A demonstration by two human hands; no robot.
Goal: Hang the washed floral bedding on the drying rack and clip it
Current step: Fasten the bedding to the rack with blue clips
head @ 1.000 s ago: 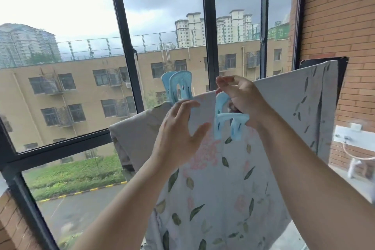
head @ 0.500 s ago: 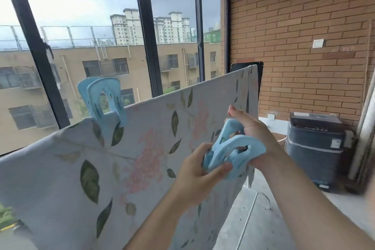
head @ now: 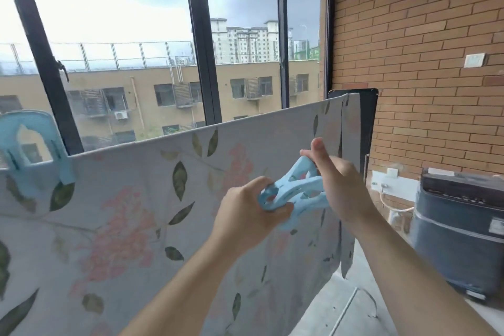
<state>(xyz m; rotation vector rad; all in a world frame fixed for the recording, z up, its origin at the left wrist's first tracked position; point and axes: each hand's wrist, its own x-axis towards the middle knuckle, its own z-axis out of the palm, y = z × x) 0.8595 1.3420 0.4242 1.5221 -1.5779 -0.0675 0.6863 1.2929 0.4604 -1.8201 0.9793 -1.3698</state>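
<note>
Floral bedding (head: pixel 169 215) hangs in front of me as a broad sheet, pale grey-blue with pink blossoms and dark green leaves; its top edge is folded over a rail I cannot see and climbs from lower left to upper right, ending near a dark panel (head: pixel 368 117) against the brick wall (head: pixel 425 35); at the far left edge of the view a large light-blue clip (head: pixel 32 142) already sits astride that top edge, gripping the fabric; both of my bare forearms reach up from the bottom of the view, meeting in front of the sheet, below its top edge and toward its right end; between my hands is a bunch of light-blue clips (head: pixel 294 194), the same colour as the one on the rail, tangled together so that I cannot count them; my left hand (head: pixel 251 210) is closed around the near end of the bunch, thumb and fingers pinching it; my right hand (head: pixel 338 183) grips the far end, fingers curled behind the plastic with fingertips pointing up; behind the sheet, tall dark-framed windows (head: pixel 201 35) show a beige apartment block and grey sky; at lower right, on the floor beside the brick wall, stands a dark grey boxy appliance (head: pixel 461 229); a white hose (head: pixel 392 206) loops between it and a wall fitting.
</note>
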